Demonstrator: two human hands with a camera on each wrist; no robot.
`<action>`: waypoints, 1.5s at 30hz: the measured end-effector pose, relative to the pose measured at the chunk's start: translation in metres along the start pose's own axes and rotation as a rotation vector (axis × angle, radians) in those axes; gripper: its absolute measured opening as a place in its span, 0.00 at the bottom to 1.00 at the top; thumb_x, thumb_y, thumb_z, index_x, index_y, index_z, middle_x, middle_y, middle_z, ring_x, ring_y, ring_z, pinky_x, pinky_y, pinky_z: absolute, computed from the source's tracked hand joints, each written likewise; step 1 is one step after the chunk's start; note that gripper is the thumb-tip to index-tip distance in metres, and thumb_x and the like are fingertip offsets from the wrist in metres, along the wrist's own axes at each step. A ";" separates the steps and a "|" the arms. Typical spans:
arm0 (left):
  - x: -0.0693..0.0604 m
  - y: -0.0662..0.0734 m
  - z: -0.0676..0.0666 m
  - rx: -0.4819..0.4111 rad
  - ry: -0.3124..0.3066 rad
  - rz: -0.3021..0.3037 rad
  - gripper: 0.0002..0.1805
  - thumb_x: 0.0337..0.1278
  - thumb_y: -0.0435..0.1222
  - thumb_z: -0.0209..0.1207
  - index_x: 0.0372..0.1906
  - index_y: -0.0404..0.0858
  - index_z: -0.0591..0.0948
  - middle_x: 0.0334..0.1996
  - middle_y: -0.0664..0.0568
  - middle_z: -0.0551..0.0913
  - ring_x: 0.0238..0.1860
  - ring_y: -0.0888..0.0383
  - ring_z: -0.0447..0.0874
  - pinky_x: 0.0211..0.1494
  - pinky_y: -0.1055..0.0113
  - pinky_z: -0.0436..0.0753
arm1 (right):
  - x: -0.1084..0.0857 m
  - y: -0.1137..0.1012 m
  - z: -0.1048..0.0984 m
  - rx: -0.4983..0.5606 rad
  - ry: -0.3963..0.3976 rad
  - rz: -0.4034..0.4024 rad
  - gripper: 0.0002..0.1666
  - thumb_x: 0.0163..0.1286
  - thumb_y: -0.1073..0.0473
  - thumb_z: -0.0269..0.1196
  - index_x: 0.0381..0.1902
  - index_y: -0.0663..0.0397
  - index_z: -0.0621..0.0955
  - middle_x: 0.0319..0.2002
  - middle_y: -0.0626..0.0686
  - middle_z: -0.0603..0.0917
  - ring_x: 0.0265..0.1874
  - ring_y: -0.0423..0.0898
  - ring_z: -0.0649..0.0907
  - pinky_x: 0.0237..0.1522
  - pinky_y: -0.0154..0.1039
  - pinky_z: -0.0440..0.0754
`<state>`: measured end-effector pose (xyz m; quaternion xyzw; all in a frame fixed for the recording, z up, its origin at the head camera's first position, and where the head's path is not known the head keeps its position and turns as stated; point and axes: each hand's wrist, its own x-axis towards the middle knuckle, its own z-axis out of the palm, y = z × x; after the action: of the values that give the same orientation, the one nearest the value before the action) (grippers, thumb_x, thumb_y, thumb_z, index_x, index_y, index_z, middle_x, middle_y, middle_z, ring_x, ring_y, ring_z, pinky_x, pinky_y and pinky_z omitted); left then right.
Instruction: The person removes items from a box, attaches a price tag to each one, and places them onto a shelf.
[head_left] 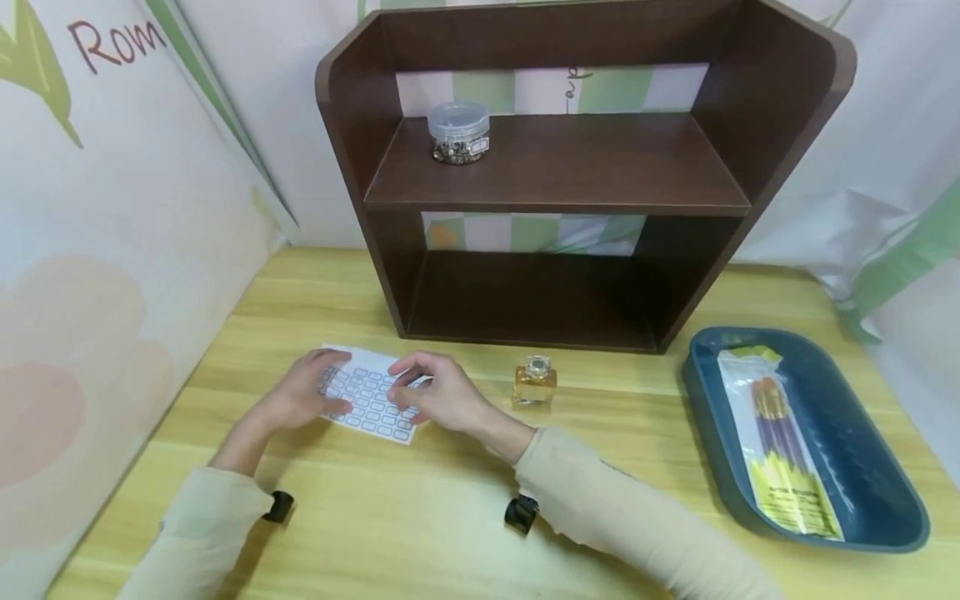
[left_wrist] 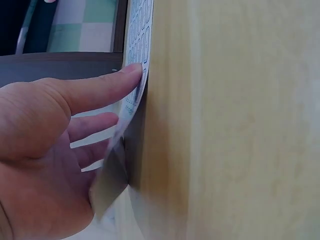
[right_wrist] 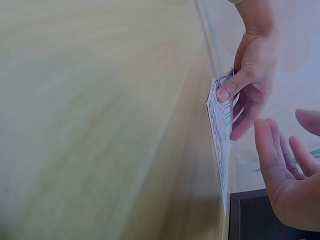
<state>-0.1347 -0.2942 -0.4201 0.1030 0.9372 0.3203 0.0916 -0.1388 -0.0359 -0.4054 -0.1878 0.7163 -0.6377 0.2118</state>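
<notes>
A white sheet of labels, printed with rows of small blue-framed rectangles, lies over the wooden table. My left hand grips its left end. In the left wrist view the thumb presses on the printed face, the other fingers are behind the sheet, and the near end bends. Above the sheet's right part hovers my right hand. The right wrist view shows its fingers loosely bent, thumb apart, with nothing seen between them. A small square bottle of amber liquid stands right of this hand.
Behind the hands stands a dark brown two-tier shelf. On its upper board sits a clear lidded jar bearing a small label. At the right, a blue tray holds a packet of brushes. A wall hanging borders the left side.
</notes>
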 end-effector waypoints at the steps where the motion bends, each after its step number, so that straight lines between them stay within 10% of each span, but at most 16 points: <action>1: 0.000 0.000 0.000 -0.002 0.005 0.005 0.43 0.46 0.28 0.73 0.70 0.26 0.67 0.67 0.27 0.66 0.65 0.28 0.65 0.69 0.32 0.60 | 0.001 0.000 0.000 -0.001 0.001 0.002 0.18 0.65 0.67 0.68 0.52 0.65 0.80 0.41 0.55 0.84 0.33 0.50 0.86 0.31 0.48 0.89; 13: -0.003 0.011 -0.007 -0.036 0.033 -0.066 0.44 0.51 0.27 0.71 0.73 0.28 0.63 0.67 0.28 0.68 0.63 0.32 0.70 0.69 0.37 0.65 | 0.007 0.000 0.003 -0.017 0.021 -0.014 0.16 0.65 0.68 0.68 0.51 0.65 0.81 0.39 0.53 0.84 0.32 0.54 0.86 0.29 0.47 0.88; 33: -0.019 0.041 -0.008 0.024 0.168 0.082 0.40 0.55 0.33 0.72 0.72 0.31 0.68 0.61 0.35 0.77 0.50 0.44 0.79 0.55 0.48 0.80 | 0.017 -0.013 -0.001 -0.361 0.227 -0.363 0.12 0.65 0.64 0.71 0.46 0.56 0.86 0.48 0.51 0.85 0.48 0.47 0.79 0.49 0.42 0.80; 45: -0.030 0.050 -0.003 -0.051 0.187 0.181 0.37 0.53 0.31 0.73 0.70 0.34 0.73 0.60 0.38 0.80 0.44 0.53 0.83 0.43 0.64 0.85 | 0.021 -0.011 -0.004 -0.427 0.158 -0.302 0.17 0.67 0.62 0.70 0.53 0.49 0.85 0.59 0.52 0.80 0.61 0.50 0.76 0.67 0.48 0.70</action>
<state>-0.0999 -0.2648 -0.3831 0.1543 0.9202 0.3591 -0.0229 -0.1582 -0.0455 -0.3953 -0.2824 0.8128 -0.5094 0.0132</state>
